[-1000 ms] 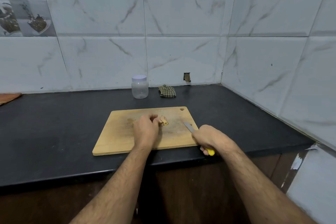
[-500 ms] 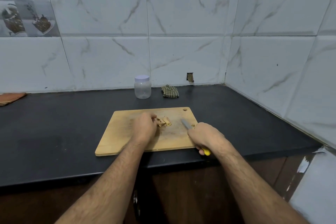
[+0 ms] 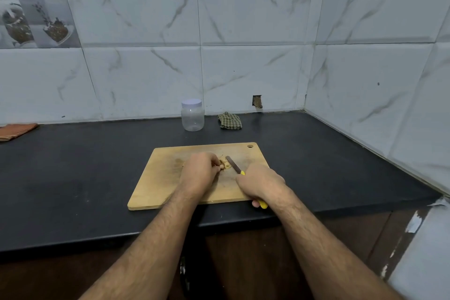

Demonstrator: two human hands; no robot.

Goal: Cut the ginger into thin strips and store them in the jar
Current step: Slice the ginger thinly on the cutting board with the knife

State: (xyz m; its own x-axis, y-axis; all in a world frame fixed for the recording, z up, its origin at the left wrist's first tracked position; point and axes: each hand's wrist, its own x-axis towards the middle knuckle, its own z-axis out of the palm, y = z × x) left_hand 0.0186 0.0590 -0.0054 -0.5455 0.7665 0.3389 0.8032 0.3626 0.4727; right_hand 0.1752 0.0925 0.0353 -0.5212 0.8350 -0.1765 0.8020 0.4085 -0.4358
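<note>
On black table, wooden board: left hand pinching ginger; right hand curled round yellow-handled knife, blade beside ginger.

The scene is dimly and evenly lit, with a cool bluish cast. Soft shadows are seen beneath the forearms. Straight tile lines are bowed near the edges by wide-angle distortion. Slight softness is seen throughout.

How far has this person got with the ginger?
Early on. The ginger sits on the cutting board, held by the left hand, while the right hand brings the knife beside it. No finished strips are clearly visible. The jar stands at the wall, lid on, apparently empty.
</note>
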